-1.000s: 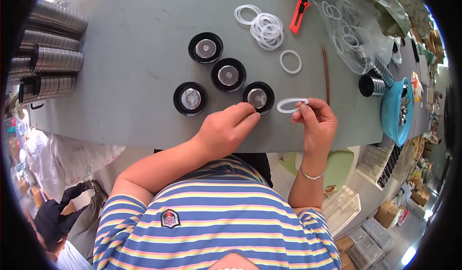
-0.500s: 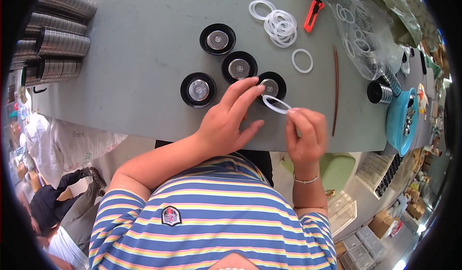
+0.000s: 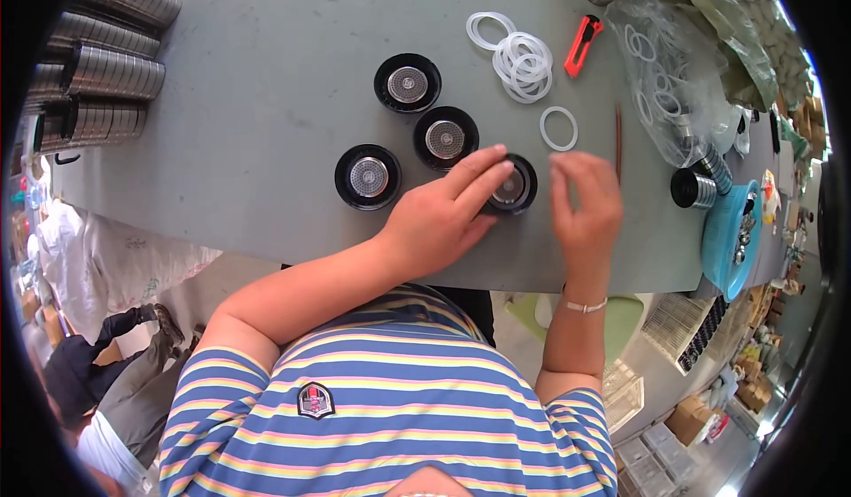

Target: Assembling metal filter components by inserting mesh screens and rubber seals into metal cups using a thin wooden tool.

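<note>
Black cup (image 3: 521, 191) sits at your left hand (image 3: 441, 213), whose fingers cover part of it; I can't tell whether they grip. Your right hand (image 3: 587, 197) curls just below a loose ring (image 3: 543, 130), its hold unclear, and hides the brown stick's (image 3: 619, 138) lower end. Three other cups (image 3: 446, 139) stand nearby; a ring pile (image 3: 525, 68), red cutter (image 3: 583, 46) and bag (image 3: 678, 76) lie beyond.

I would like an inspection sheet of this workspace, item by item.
Surface: flat grey tabletop, faintly marked.
Work pieces: four round black cups with perforated silvery centres; pile of white rings; one separate white ring.
Clutter: red-and-black box cutter, thin brown stick, clear plastic bag of rings.
Grips: left hand touches the rightmost cup; right hand beside the separate ring, contact unclear.
Cables: nothing seen.
Surroundings: silvery metal stacks at left; blue plastic basin at right; another person, lower left.
</note>
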`<state>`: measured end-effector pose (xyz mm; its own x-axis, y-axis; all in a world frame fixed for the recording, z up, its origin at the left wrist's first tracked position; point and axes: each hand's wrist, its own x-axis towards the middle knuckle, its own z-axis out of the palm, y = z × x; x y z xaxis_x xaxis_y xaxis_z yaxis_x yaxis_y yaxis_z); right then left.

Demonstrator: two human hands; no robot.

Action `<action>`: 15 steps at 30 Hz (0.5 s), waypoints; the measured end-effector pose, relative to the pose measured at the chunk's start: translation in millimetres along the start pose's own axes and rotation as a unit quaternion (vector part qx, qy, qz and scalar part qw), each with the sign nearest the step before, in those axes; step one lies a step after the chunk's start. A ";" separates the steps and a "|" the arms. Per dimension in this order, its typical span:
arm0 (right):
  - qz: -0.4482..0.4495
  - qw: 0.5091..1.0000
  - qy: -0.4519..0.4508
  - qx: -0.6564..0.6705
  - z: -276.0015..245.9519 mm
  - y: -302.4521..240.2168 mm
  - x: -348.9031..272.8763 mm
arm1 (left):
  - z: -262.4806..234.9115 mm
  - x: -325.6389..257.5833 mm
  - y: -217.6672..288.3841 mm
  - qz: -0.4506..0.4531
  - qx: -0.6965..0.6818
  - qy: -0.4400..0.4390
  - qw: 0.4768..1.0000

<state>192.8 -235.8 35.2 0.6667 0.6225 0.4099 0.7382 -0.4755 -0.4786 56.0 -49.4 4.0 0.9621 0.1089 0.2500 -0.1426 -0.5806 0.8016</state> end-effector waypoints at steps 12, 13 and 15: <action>0.230 0.884 -0.030 0.407 -6.0 -23.7 14.0 | -50.7 8.4 30.0 -0.118 -0.253 0.093 0.956; 0.237 0.868 -0.045 0.434 -6.9 -36.0 17.7 | -53.4 9.7 21.4 -0.133 -0.295 0.070 0.944; 0.242 0.839 -0.077 0.481 -5.6 -48.7 23.5 | -61.4 10.1 18.7 -0.200 -0.429 0.056 0.879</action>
<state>173.1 -201.5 72.4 0.7886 0.6092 -0.0837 -0.0899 -0.0205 -0.9957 48.7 -9.6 54.8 0.9533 0.2722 -0.1310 0.0324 0.3389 0.9403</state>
